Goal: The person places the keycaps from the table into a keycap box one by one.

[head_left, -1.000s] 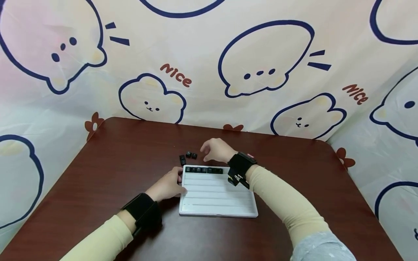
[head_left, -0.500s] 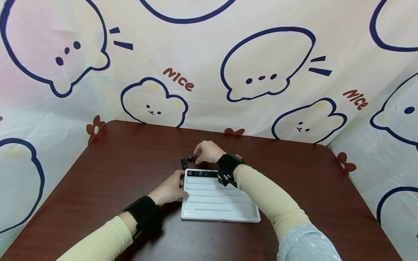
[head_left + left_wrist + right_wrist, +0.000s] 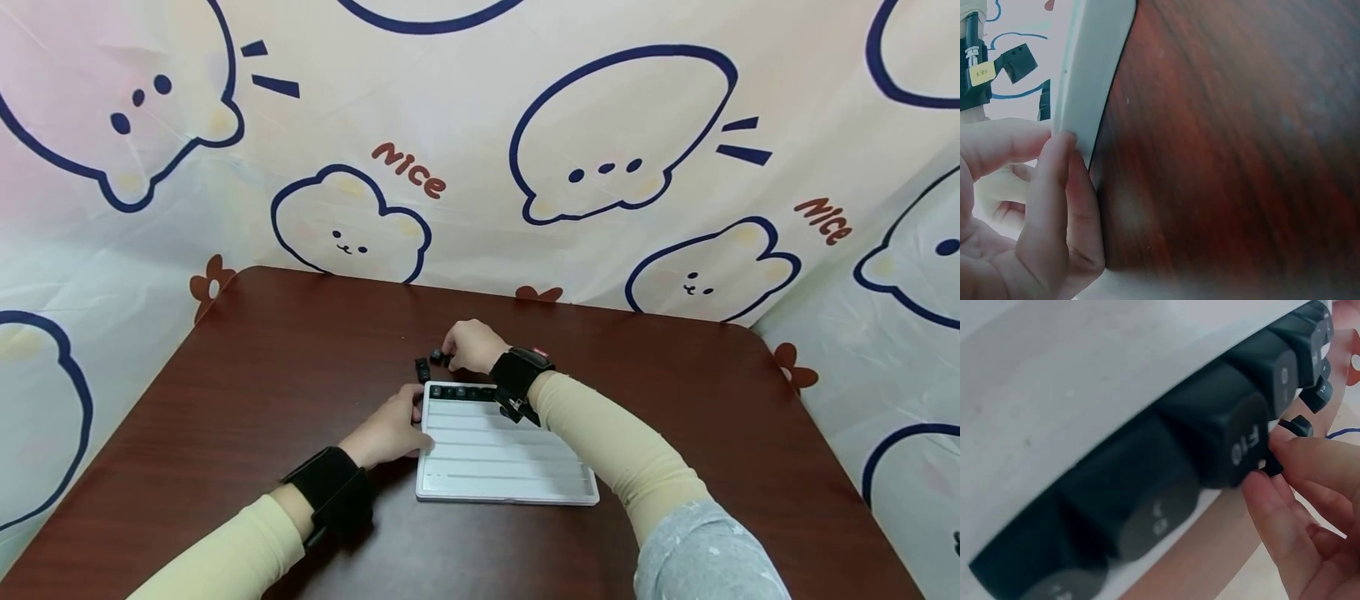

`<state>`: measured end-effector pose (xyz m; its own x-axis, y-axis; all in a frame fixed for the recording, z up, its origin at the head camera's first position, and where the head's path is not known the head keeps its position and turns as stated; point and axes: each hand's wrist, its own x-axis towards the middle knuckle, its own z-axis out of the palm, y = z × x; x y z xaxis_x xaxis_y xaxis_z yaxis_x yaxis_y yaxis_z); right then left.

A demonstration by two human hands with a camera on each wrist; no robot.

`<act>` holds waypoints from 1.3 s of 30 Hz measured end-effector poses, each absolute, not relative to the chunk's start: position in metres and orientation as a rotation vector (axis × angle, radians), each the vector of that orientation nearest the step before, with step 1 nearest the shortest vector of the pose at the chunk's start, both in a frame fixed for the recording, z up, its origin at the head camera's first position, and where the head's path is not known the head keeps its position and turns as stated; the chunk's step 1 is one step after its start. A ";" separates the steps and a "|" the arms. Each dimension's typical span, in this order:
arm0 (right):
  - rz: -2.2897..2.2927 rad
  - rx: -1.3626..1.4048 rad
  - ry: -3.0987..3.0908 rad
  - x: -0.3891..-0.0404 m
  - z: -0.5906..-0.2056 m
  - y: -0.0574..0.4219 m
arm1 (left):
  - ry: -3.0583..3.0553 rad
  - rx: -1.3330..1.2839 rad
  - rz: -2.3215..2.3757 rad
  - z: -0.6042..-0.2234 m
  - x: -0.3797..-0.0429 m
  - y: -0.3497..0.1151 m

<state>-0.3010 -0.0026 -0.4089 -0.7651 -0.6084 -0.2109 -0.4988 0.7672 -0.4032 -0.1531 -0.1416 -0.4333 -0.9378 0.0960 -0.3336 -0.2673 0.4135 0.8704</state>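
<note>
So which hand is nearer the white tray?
Left: the left hand grips the white tray at its left; the right hand pinches a keycap past the tray's far edge.
</note>
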 end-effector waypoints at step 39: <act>-0.617 -0.746 2.614 -0.269 -0.379 0.116 | 2.352 -0.044 1.442 -0.431 -0.152 -0.144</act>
